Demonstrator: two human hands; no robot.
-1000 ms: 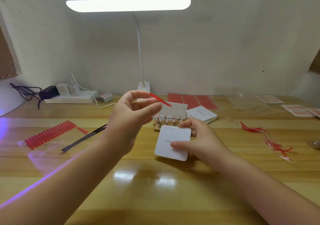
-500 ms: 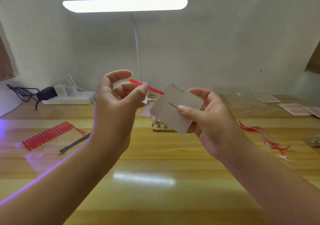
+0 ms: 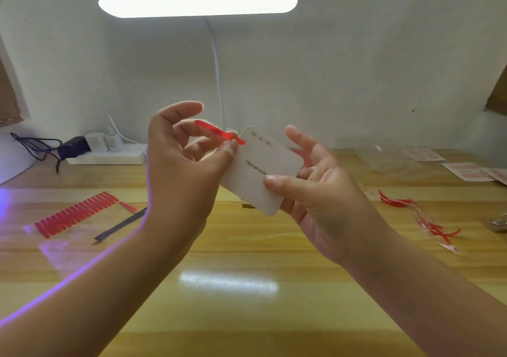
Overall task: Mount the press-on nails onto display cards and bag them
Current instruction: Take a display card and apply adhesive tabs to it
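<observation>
Power strip (image 3: 109, 156): lies at the back of the wooden table (image 3: 247, 315), well to the left of the left hand, with a black adapter (image 3: 72, 148) and white plugs seated in it.
Red nail sheet (image 3: 75, 214): a row of red nail strips on a clear backing, flat on the table, left of and below the left hand.
Dark strip (image 3: 120, 224): a thin dark flat piece lying on the table between the red nail sheet and the left forearm.
Left hand (image 3: 181, 164): raised above the table, thumb and fingertips pinching 1 red nail strip; index finger lifted free above the pinch.
Red nail strip (image 3: 219, 133): held in the left hand's pinch, slanting down to the right; its right end lies at the upper left corner of the display card.
Display card (image 3: 260, 172): white, rounded corners, tilted, held in the air between the 2 hands; the printed word "Handmade" is readable.
Lamp (image 3: 197, 3): a lit bar on a thin white stalk, above and behind both hands.
Right hand (image 3: 318, 183): grasps the display card, thumb on the printed face near its right edge, fingers behind it.
Loose red pieces (image 3: 428, 222): scattered with clear film on the table, right of the right hand.
Printed cards (image 3: 466, 171): flat at the far right of the table, well apart from the right hand.
</observation>
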